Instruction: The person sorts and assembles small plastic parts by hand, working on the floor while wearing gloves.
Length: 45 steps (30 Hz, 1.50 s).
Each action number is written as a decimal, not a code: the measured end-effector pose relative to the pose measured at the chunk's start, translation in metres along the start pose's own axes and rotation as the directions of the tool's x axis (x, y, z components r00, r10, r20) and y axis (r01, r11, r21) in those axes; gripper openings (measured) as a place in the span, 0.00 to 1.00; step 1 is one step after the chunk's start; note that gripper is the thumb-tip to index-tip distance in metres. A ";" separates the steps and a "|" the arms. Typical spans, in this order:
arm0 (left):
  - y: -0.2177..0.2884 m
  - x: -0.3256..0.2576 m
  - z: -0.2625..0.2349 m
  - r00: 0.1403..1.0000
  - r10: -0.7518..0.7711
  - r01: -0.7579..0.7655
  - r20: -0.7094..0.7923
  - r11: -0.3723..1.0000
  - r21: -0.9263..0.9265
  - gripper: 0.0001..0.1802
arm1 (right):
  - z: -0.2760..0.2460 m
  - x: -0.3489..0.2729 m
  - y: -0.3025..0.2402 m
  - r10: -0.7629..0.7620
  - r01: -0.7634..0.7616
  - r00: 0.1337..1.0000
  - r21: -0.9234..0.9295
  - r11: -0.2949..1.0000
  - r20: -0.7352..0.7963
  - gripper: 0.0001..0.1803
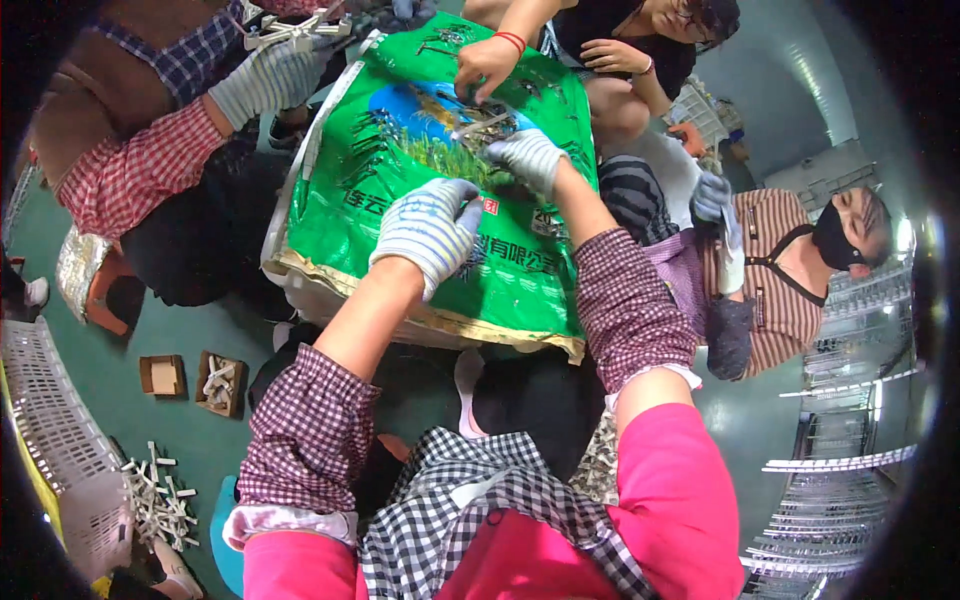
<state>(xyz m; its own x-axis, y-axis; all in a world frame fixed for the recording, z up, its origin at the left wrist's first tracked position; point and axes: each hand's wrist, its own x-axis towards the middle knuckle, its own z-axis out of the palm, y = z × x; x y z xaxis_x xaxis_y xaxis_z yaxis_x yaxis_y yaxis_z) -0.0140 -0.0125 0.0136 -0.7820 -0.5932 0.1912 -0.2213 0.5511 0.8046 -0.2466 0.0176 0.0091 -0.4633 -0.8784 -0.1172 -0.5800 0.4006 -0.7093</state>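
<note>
A green printed sack (340,215) is spread over a low work surface in front of me. My left hand (430,230), in a striped knit glove with grey fingertips, is over the near part of the sack. Its fingers are curled and closed; what they hold, if anything, is hidden. Farther off and to the right, my right hand (530,158), gloved alike, is closed at a thin pale strip (482,126) near the sack's middle. Whether it grips that strip is unclear. Small dark thin pieces (545,92) lie scattered on the sack in loose groups.
Across the sack a co-worker's bare hand (485,66) reaches in; a gloved co-worker's hand (270,85) is at the left holding white parts (298,30). Another person (775,265) sits at the right. Small boxes (220,383), white pieces (158,500) and a crate (60,430) are at the left.
</note>
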 end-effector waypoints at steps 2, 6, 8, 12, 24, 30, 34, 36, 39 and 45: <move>-0.011 -0.004 -0.007 0.999 -0.054 0.054 0.000 0.998 0.013 0.17 | 0.006 -0.016 -0.028 0.302 -0.340 0.939 0.323 0.883 0.163 0.10; 0.001 0.000 -0.010 0.998 -0.055 0.054 0.015 0.997 0.048 0.17 | -0.015 -0.024 -0.011 0.395 -0.617 0.785 0.543 0.570 0.477 0.13; -0.008 0.001 -0.006 0.996 -0.081 0.082 -0.024 0.995 0.049 0.19 | -0.010 -0.033 -0.007 0.331 -0.579 0.812 0.585 0.568 0.482 0.12; -0.041 0.013 0.005 0.984 -0.118 0.068 -0.137 0.943 -0.326 0.21 | 0.009 -0.088 -0.048 0.023 -0.109 0.975 0.387 0.915 0.222 0.13; -0.031 0.000 -0.018 0.971 -0.225 0.125 -0.081 0.766 -0.631 0.10 | 0.025 -0.115 -0.008 -0.241 0.198 0.964 -0.302 0.932 -0.111 0.14; -0.031 -0.007 -0.012 0.971 -0.236 0.173 -0.026 0.777 -0.605 0.09 | 0.052 -0.100 -0.009 -0.166 0.169 0.984 -0.568 0.805 0.056 0.11; -0.026 -0.007 -0.008 0.972 -0.228 0.210 0.063 0.712 -0.670 0.09 | 0.057 -0.093 -0.004 -0.132 0.128 0.991 -0.523 0.843 0.030 0.09; -0.024 -0.009 -0.007 0.969 -0.233 0.222 0.078 0.692 -0.687 0.09 | 0.055 -0.095 -0.004 -0.204 0.172 0.979 -0.496 0.851 -0.010 0.10; -0.022 -0.010 -0.007 0.974 -0.214 0.209 0.079 0.700 -0.683 0.10 | 0.048 -0.102 -0.006 -0.277 0.268 0.958 -0.112 0.957 -0.079 0.10; -0.017 -0.016 -0.005 0.975 -0.214 0.196 0.056 0.719 -0.667 0.11 | 0.049 -0.119 -0.036 -0.366 0.370 0.929 0.179 0.912 -0.054 0.09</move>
<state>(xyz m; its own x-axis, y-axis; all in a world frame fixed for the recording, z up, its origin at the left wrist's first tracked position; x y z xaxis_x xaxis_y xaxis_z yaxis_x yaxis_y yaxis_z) 0.0052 -0.0148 -0.0006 -0.7477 -0.6639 -0.0174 0.0759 -0.1114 0.9909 -0.1381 0.0952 0.0145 -0.2543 -0.9486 0.1885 -0.5802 -0.0063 -0.8144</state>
